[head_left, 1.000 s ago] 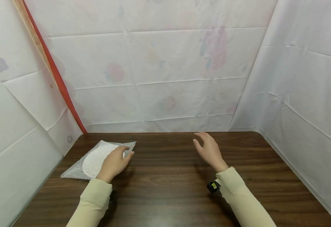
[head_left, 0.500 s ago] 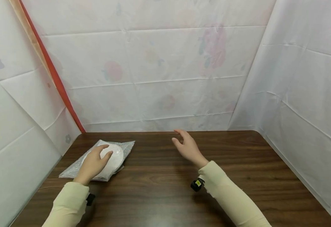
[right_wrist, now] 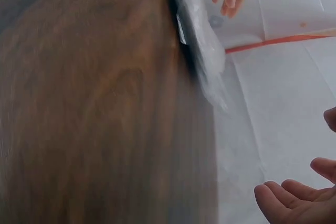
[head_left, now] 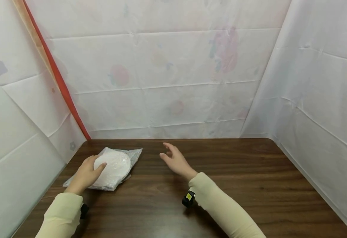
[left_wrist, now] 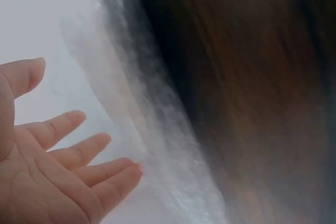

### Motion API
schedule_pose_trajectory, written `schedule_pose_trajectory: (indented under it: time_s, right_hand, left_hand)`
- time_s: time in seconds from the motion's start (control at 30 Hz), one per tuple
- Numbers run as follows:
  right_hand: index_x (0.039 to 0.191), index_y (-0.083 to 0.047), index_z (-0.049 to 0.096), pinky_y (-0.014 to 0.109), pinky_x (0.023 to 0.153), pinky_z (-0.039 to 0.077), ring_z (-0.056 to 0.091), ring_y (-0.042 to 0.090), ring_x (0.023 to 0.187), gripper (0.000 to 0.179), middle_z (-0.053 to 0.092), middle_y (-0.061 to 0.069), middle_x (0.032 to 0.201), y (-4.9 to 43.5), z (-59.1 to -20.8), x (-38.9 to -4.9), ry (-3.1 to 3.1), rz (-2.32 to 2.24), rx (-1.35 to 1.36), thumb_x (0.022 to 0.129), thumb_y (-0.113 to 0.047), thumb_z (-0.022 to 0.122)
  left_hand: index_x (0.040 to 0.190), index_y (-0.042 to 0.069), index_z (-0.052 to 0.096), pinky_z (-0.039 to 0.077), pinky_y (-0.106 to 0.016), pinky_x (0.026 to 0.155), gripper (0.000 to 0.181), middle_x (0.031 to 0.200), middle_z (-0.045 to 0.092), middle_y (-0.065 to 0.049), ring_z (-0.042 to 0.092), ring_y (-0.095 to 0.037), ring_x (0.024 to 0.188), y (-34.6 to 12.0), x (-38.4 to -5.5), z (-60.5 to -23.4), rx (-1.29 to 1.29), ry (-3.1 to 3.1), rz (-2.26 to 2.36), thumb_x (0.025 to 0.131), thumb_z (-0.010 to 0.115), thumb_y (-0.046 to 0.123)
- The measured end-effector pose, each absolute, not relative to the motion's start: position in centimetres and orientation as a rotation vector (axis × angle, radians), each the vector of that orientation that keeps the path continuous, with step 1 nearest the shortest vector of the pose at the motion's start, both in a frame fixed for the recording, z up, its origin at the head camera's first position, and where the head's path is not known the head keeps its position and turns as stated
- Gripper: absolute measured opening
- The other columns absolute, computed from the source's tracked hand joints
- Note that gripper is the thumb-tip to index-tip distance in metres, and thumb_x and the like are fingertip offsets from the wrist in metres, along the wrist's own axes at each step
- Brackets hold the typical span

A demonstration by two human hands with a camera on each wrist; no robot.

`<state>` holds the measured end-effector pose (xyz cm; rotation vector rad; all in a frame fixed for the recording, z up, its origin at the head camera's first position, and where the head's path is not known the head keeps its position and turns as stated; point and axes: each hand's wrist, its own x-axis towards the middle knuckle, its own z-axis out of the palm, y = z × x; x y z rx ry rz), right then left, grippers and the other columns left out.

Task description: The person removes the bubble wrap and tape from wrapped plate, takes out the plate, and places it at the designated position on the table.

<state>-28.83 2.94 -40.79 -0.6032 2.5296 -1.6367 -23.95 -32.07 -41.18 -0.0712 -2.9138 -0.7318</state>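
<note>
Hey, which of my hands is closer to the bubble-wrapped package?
Left. The left hand is over the left part of the bubble-wrapped package; the right hand is off to its right, apart from it, above the table.

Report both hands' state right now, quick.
Left hand: open, holding nothing, over the bubble-wrap packet.
Right hand: open, holding nothing, over the table.

I get a bright, mostly clear head view, with even light on the pale wall covering (head_left: 173,62), whitish glare on the tabletop (head_left: 149,205) at bottom centre and soft shadows beside the sleeves (head_left: 61,208). My left wrist feed washes out at upper left, the wrapped packet (left_wrist: 136,87) hazy; my right wrist feed is dimmer, blur streaking its left half.
</note>
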Motion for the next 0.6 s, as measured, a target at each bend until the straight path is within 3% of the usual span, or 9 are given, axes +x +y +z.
schedule_pose_trajectory:
  time_s: [0.27,0.6]
  right_hand:
    - [0.154,-0.026,0.03,0.053,0.109,0.042,0.039,0.036,0.141,0.059,0.028,0.011,0.16,-0.3,-42.3,-27.9,2.388,-1.619,-0.625,0.101,-0.041,0.051]
    - [0.155,-0.029,0.028,0.051,0.11,0.041,0.038,0.035,0.143,0.062,0.026,0.007,0.162,-3.7,-44.2,-26.9,2.242,-1.63,-0.589,0.099,-0.04,0.054]
  left_hand:
    - [0.14,-0.022,0.031,0.026,-0.072,0.105,0.072,0.141,0.027,-0.048,0.025,-0.062,0.131,-33.8,-24.4,-41.9,-0.053,-2.953,-0.686,0.103,0.044,0.038]
    - [0.139,-0.024,0.027,0.025,-0.072,0.106,0.075,0.141,0.025,-0.05,0.024,-0.064,0.131,-34.4,-24.7,-42.3,-0.034,-3.014,-0.688,0.102,0.045,0.038]
